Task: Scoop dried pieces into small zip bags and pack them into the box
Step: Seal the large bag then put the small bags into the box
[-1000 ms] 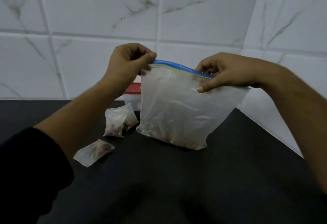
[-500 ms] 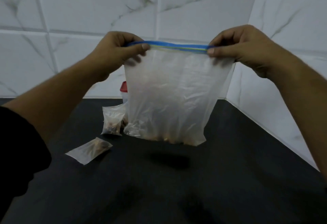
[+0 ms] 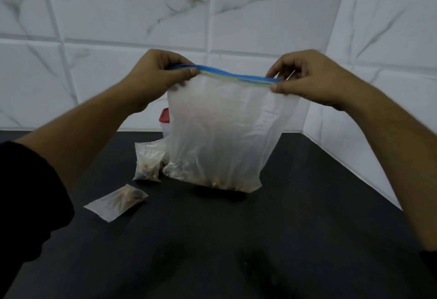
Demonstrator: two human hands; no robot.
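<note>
Dried pieces [image 3: 220,182] low in large zip bag [image 3: 224,128]

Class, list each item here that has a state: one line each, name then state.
Large zip bag, held up by its blue strip, dried pieces at the bottom.
Left hand, pinches the strip's left end.
Right hand, pinches the strip's right end.
Upright small bag, filled, standing on the counter.
Flat small bag, filled, lying on the counter.
Red-lidded container, lid on, mostly hidden behind the bag.
</note>
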